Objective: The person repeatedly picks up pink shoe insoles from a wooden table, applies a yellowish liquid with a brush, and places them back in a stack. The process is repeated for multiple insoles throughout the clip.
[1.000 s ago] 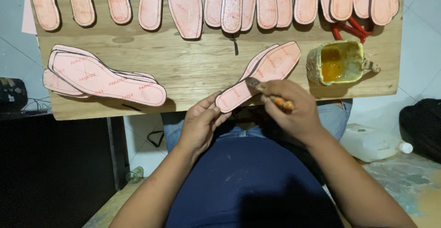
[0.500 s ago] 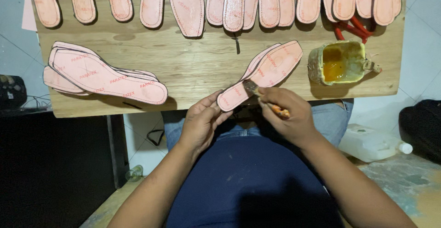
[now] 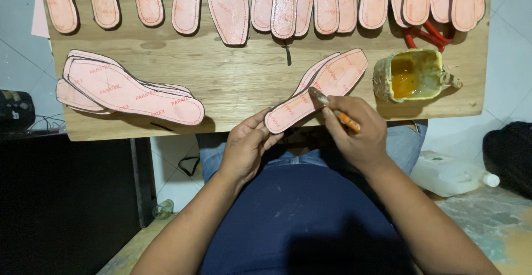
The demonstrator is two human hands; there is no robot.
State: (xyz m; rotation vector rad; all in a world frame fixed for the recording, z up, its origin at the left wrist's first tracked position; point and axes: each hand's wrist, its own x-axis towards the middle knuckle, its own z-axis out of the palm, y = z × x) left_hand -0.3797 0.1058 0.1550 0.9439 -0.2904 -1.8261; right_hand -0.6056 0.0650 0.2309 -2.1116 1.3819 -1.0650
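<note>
pink insole lies at the wooden board's near edge, its heel end pinched by the left hand. right hand grips an orange-handled brush, bristles touching the insole, near the glue pot.

We see a pale wooden plank desk carrying a row of pink cardboard insoles along its far edge, a stack of pink insoles at left, red-handled pliers, and a glue-crusted tin of amber adhesive at right.
</note>
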